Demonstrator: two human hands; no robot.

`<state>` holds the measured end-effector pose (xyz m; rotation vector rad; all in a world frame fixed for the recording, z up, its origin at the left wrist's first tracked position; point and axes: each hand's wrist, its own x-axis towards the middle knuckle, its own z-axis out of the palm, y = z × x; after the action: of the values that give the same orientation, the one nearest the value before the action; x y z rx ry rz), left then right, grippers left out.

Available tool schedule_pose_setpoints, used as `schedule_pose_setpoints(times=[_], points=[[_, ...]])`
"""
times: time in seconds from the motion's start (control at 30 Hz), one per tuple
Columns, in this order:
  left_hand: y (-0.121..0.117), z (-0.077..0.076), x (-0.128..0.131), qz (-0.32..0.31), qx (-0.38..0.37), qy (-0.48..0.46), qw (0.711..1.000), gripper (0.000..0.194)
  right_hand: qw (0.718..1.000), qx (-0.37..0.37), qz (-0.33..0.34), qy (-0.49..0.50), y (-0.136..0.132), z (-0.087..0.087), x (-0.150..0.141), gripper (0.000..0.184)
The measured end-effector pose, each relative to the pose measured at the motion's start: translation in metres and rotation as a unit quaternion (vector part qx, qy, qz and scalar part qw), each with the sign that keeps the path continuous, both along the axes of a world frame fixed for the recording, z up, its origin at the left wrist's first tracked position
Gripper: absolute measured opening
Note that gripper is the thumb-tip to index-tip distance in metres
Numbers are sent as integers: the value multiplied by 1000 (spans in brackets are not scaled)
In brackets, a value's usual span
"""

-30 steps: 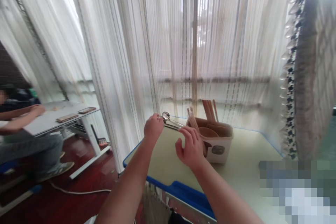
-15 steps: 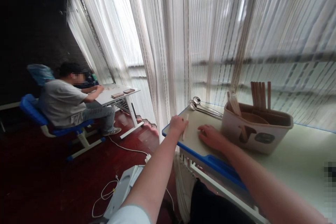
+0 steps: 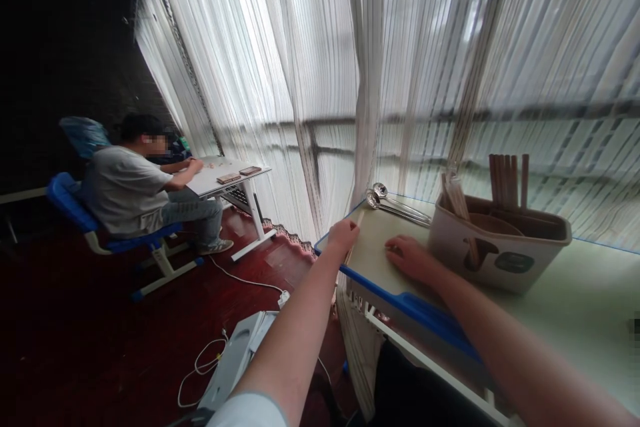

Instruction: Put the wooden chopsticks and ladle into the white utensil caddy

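Note:
My left hand [image 3: 344, 235] is at the left end of the table, its fingers closed around a pair of thin, pale chopsticks [image 3: 361, 219]. Only the ends of the chopsticks show past the hand. My right hand [image 3: 409, 257] rests on the tabletop just left of a beige cutlery holder [image 3: 533, 260]; its fingers are loosely bent and apart, with nothing visible in them. Several brown chopsticks [image 3: 505, 180] stand upright in the holder, and clear-wrapped utensils [image 3: 457, 197] lean at its left side. Behind my hands lie two metal ladles [image 3: 395, 205], bowls to the left.
The pale table [image 3: 560, 327] has a blue edge. Sheer curtains [image 3: 420, 67] hang right behind it. To the left, a person [image 3: 127, 187] sits on a blue chair at another table [image 3: 210, 180]. A grey appliance [image 3: 233, 367] and white cables [image 3: 245, 277] are on the floor.
My left hand has turned over the chopsticks and now covers most of them. My right hand stays on the table, fingers slightly more bent. The view has shifted a little left.

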<state>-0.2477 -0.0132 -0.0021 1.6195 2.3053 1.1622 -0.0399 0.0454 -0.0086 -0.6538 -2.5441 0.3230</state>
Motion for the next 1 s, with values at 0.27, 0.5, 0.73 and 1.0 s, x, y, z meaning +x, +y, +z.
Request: schedule_pose_setpoints(times=[0.27,0.5,0.73,1.0], points=[[-1,-1,5,-74,134,-173,973,22,1000,-17,8,5,-5,3,-3,25],[-2,11,56,-125,277,-452,839,32,987,-133,27,82,-31,13,-12,31],[9,54,91,-137,372,-581,711,32,971,-160,-1,180,-27,18,-14,20],[16,94,101,-193,380,-527,736,25,957,86,-109,255,-35,45,7,17]])
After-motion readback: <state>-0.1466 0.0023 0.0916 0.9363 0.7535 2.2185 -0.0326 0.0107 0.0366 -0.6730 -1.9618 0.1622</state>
